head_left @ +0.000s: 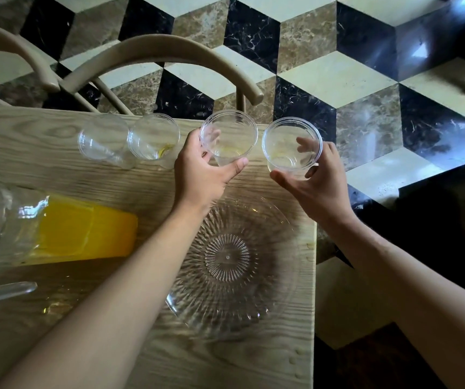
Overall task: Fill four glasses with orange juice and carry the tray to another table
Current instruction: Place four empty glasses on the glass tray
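Observation:
My left hand (206,169) grips a clear plastic glass (228,133) near the table's far edge. My right hand (312,178) holds a second clear glass (291,141) right beside it, close to the table's corner. Two more clear glasses (102,141) (154,138) stand to the left along the far edge; a trace of yellow shows in the bottoms of some. A round clear ribbed glass tray (268,310) lies on the table below my hands, with nothing on it. A clear pitcher of orange juice (85,228) stands at the left.
The wooden table (225,366) ends just right of the tray, with a patterned tile floor (338,80) beyond. Two beige curved chair backs (155,49) stand at the far edge. A clear stirrer or handle (4,292) lies at the left edge.

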Tool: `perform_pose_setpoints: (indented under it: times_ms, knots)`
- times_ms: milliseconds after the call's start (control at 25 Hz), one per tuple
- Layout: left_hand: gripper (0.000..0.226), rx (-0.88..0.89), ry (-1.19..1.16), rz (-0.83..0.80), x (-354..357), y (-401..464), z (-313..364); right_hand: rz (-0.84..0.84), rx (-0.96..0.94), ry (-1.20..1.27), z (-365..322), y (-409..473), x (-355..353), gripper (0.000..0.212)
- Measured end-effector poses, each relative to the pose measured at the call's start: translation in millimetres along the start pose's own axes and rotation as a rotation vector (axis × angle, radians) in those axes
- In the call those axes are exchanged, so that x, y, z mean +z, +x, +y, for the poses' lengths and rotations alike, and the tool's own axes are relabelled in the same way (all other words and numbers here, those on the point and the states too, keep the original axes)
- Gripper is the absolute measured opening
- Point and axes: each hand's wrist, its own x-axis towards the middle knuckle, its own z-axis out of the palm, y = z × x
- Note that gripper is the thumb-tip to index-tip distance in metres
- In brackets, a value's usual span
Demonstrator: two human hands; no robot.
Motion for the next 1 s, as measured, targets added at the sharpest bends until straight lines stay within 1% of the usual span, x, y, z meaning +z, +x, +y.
perform_pose_setpoints:
  times_ms: [200, 360, 480, 680, 880, 1000]
  knots:
    - [0.086, 0.036, 0.007, -0.018, -23.6, -30.9, 4.0, 0.021, -0.017, 0.041, -19.8, -33.2, -1.3, 0.073]
    - [0.087, 0.057, 0.054, -0.070, -40.8, -60.4, -2.7, 0.023, -0.017, 0.034, -26.2, -68.7, 2.1, 0.075]
    - [0.088, 0.046, 0.050, -0.091, -48.5, -80.6, -15.6, 0.008, -0.020, -0.007, -25.7, -92.1, 4.5, 0.074]
    - [0.085, 0.037, 0.028, -0.067, -57.7, -100.5, -33.3, 0.013, -0.010, -0.060, -23.7, -118.0, 9.0, 0.071]
    - [0.079, -0.008, -0.022, -0.081, -63.7, -107.7, -47.9, 0.012, 0.062, -0.075, -21.1, -129.2, 12.3, 0.069]
    - [0.083, -0.037, -0.047, -0.118, -62.8, -109.4, -53.9, 0.001, 0.087, -0.093, -20.6, -131.8, 13.7, 0.069]
